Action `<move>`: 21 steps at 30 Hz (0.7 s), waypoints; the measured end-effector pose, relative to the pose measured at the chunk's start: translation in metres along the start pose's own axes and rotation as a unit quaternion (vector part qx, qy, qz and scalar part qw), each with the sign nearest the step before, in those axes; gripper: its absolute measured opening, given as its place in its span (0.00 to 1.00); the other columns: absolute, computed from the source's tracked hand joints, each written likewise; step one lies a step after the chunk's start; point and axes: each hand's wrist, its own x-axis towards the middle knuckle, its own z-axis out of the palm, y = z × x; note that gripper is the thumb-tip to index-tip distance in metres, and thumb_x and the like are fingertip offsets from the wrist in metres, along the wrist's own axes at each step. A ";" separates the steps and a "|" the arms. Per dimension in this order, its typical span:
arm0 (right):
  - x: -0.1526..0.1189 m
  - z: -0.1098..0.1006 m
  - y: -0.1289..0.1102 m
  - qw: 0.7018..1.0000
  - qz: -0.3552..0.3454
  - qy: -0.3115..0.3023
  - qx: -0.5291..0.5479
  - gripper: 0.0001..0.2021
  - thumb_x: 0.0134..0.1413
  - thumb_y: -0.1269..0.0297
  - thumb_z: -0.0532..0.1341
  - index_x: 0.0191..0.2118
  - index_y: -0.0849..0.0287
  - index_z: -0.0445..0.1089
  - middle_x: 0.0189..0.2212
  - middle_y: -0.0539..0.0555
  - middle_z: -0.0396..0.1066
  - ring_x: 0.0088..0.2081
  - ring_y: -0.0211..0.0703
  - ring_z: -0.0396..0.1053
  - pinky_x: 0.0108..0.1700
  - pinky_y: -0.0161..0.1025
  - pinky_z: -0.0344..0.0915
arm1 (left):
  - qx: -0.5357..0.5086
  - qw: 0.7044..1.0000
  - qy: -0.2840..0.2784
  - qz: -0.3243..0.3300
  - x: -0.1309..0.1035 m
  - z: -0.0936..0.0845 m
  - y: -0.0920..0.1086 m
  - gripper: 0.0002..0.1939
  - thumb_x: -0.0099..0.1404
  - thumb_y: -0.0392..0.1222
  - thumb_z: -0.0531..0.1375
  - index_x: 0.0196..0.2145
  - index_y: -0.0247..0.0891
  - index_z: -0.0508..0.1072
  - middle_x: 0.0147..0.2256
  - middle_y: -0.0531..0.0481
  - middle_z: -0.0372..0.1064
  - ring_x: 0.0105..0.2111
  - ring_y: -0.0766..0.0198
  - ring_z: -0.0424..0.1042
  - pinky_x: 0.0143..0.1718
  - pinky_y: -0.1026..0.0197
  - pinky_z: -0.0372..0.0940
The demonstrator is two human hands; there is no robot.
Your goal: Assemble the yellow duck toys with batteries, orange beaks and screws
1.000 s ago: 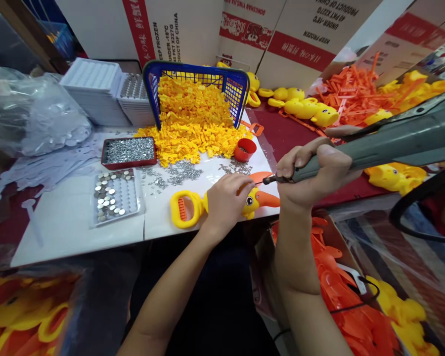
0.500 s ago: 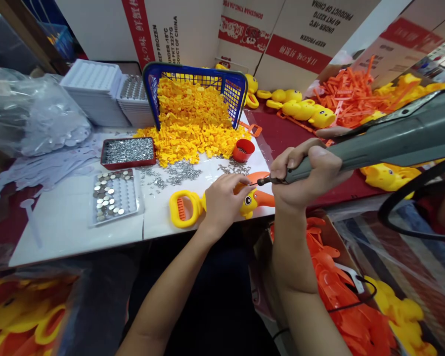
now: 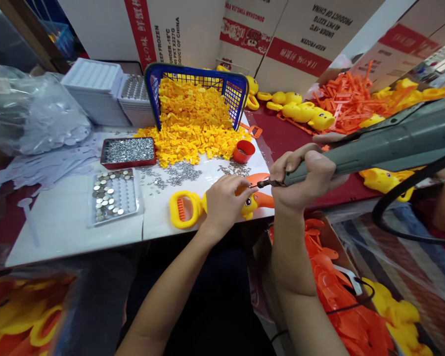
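Observation:
A yellow duck-shaped toy [image 3: 248, 206] with an orange beak and a loop handle lies on the white board [image 3: 74, 217] at the front edge. My left hand [image 3: 224, 200] is closed over its middle, fingertips pinched near the screwdriver's bit; whatever small piece may be between them is hidden. My right hand [image 3: 306, 173] wraps round a grey-green power screwdriver [image 3: 385, 146], which points left with its bit at the left fingertips. Behind the toy are loose metal screws [image 3: 235, 168] and a small red cup [image 3: 244, 151].
A blue basket [image 3: 198, 71] spills yellow parts behind the hands. A red tray [image 3: 129, 164] of metal pieces and a white tray [image 3: 125, 215] of discs lie left. Orange parts [image 3: 333, 282] fill a box at lower right. A black cable [image 3: 381, 212] loops at right.
The screwdriver and my right hand have shifted slightly left, and the tool's rear end sits a little lower. My left hand and the toy are nearly unchanged.

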 end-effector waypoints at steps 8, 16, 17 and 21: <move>0.000 0.000 0.004 1.000 -0.021 -0.005 -0.011 0.08 0.44 0.68 0.57 0.34 0.51 0.64 0.13 0.38 0.55 0.09 0.32 0.49 0.11 0.33 0.46 | -0.013 0.999 0.024 0.031 -0.002 0.002 -0.003 0.08 0.59 0.42 0.72 0.29 0.40 0.77 0.31 0.55 0.79 0.34 0.63 0.76 0.36 0.63 0.65; -0.003 0.002 0.003 0.999 -0.037 -0.014 -0.032 0.07 0.45 0.68 0.56 0.33 0.51 0.65 0.14 0.38 0.54 0.09 0.31 0.49 0.11 0.33 0.47 | 0.031 0.998 0.025 0.040 -0.002 0.003 -0.004 0.12 0.61 0.50 0.70 0.30 0.40 0.75 0.32 0.53 0.79 0.34 0.62 0.76 0.36 0.61 0.65; -0.003 0.002 0.002 0.998 -0.042 -0.013 -0.035 0.07 0.45 0.68 0.56 0.33 0.51 0.65 0.14 0.38 0.54 0.09 0.31 0.49 0.11 0.33 0.47 | 0.041 0.998 0.023 0.040 -0.002 0.004 -0.004 0.14 0.60 0.52 0.70 0.32 0.40 0.76 0.34 0.52 0.79 0.36 0.61 0.77 0.37 0.61 0.66; 0.002 0.001 0.003 0.998 -0.059 0.008 -0.036 0.07 0.45 0.69 0.56 0.33 0.51 0.64 0.14 0.38 0.54 0.10 0.31 0.47 0.12 0.33 0.47 | 0.080 0.996 0.000 0.048 -0.002 0.003 -0.004 0.25 0.55 0.57 0.72 0.44 0.40 0.77 0.44 0.46 0.80 0.45 0.54 0.77 0.44 0.58 0.68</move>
